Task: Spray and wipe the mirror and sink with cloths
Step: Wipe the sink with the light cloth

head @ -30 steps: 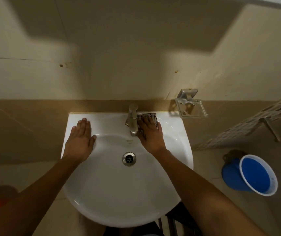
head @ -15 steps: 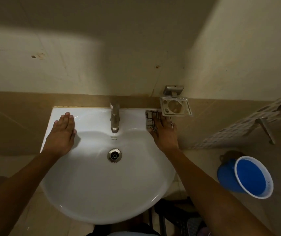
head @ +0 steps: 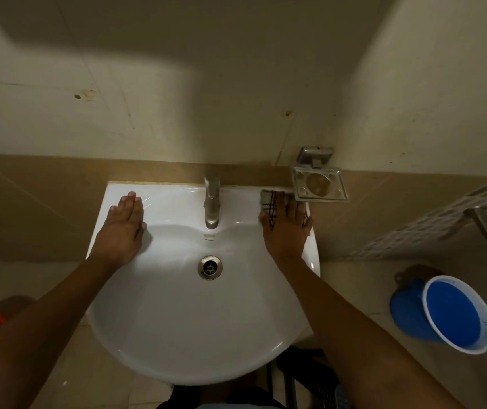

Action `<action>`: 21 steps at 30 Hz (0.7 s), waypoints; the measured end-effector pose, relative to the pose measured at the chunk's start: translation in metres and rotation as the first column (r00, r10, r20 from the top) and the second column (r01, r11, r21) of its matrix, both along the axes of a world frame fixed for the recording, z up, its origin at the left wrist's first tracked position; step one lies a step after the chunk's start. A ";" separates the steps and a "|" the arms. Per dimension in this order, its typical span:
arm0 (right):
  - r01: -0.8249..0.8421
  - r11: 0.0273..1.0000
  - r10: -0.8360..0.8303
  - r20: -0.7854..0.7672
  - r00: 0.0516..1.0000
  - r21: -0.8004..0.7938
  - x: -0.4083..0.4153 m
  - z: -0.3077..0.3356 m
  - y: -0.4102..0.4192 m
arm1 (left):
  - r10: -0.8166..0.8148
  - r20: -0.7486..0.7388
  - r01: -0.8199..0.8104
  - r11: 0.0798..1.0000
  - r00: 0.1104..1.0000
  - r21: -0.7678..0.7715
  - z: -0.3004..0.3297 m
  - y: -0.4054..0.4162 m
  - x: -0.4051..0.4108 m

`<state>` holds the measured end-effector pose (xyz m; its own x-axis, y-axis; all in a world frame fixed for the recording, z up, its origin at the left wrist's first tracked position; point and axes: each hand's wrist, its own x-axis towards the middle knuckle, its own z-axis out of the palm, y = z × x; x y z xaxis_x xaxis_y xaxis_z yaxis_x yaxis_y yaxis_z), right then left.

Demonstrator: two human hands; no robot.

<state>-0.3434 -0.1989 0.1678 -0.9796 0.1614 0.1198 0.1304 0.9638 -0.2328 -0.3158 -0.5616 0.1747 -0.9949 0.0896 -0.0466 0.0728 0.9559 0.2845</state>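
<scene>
Checked cloth [head: 268,202] located on right rear corner of white sink [head: 177,335], pressed flat under right hand [head: 286,228]; fingers extended, nothing grasped. Left hand [head: 122,228] laid flat on left rear ledge of sink, fingers straight and together, released. Metal tap [head: 212,202] positioned between both hands; drain [head: 210,267] seen below it in basin. Wall-mounted metal soap dish [head: 319,184] fixed just beside cloth. Blue bucket [head: 448,314] noted on floor, well right of sink.
</scene>
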 end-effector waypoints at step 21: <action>-0.356 0.898 0.324 -0.160 0.932 -0.258 0.058 -0.009 -0.113 | -0.043 0.013 0.043 0.997 0.999 0.056 0.001 -0.038 0.002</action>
